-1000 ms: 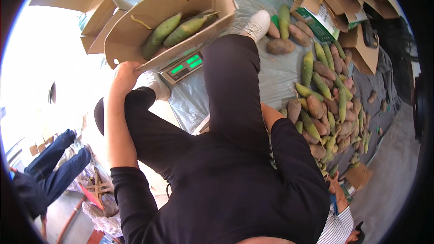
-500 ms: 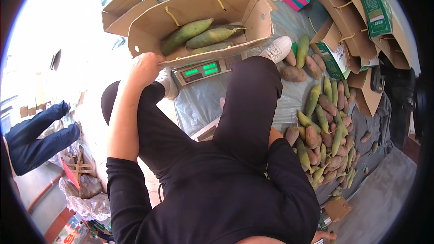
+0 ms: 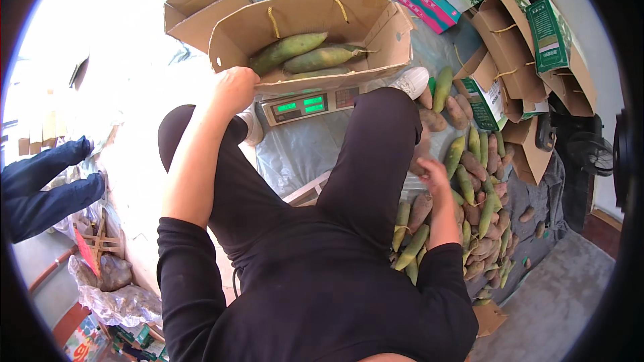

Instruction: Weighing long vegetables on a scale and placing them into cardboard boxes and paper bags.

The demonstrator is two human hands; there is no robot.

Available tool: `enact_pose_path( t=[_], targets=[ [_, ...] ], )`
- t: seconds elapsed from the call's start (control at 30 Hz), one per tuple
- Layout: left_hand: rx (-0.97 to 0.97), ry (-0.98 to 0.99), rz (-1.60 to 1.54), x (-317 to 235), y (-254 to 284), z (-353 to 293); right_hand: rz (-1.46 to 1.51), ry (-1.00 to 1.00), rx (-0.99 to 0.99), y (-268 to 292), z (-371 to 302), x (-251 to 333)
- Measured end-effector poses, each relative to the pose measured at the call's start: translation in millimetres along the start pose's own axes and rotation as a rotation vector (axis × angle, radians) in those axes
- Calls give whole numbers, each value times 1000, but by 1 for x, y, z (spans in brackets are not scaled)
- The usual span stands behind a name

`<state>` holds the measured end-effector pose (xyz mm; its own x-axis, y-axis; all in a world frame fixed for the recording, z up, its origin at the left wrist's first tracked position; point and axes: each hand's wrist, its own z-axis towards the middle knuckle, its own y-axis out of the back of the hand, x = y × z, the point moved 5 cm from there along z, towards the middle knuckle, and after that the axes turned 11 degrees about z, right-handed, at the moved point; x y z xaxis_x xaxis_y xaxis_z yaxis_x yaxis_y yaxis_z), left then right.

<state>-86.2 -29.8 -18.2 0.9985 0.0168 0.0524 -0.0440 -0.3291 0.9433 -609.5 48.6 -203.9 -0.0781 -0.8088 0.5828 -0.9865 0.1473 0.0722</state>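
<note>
Sheeting (image 3: 278, 164), held carton (image 3: 305, 21), perhaps 4 radishes (image 3: 315, 60) inside

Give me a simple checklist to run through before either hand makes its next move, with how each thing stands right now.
1. Left hand gripping the cardboard box at its near rim: ok.
2. Box open at the top, long green vegetables visible inside: ok.
3. Scale display lit: ok.
4. Box seated squarely on the scale: cannot tell; the box hides the contact.
5. Right hand firm on the brownish root at its fingers: cannot tell; blurred.
6. Direct line from right hand to box unobstructed: not ok; the right leg seems between.
</note>
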Motion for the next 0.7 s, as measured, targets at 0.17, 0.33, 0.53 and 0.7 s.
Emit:
enact_pose_path(
  t=[0.17,0.33,0.53,0.7],
  targets=[
    [-26,-52,20,-3,4,-1,39,381,11,-15,-45,137],
    [-35,-62,18,-6,-1,-2,-60,750,310,-92,-96,252],
    [27,-69,-12,-4,5,-4,-336,910,544,-232,-123,304],
    [14,-74,-4,-4,0,4,-726,836,676,-330,-101,277]
  ],
)
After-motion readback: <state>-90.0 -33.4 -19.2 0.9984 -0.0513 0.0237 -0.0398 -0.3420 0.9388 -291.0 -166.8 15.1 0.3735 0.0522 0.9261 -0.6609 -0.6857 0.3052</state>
